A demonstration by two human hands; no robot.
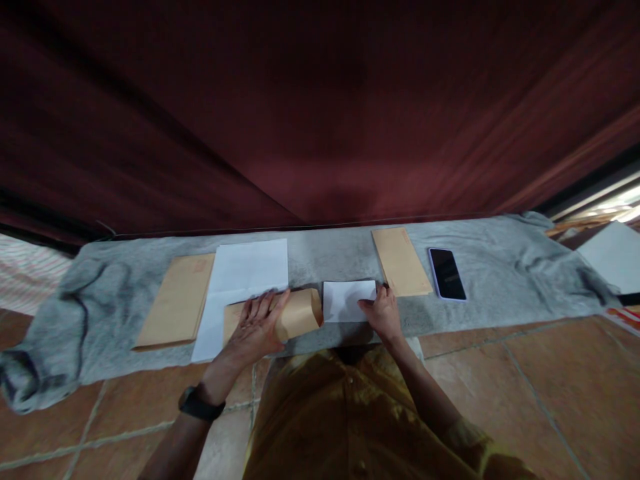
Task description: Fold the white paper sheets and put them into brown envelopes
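My left hand (257, 325) lies across a brown paper envelope (297, 317), fingers over its top edge and thumb at its lower edge. The envelope's right end gapes and bulges upward. Just right of that opening is a folded white sheet of paper (345, 301), flat on the grey cloth. My right hand (384, 310) grips this sheet by its right edge, between thumb and fingers. The sheet's left edge sits close to the envelope's mouth; whether they touch I cannot tell. Under the envelope lies a stack of white paper (255, 263).
A pile of brown envelopes (175, 300) lies at the left on the grey cloth (330, 257). More brown envelopes (403, 260) lie behind my right hand, with a phone (447, 273) beside them. A dark red curtain (320, 133) hangs along the back edge.
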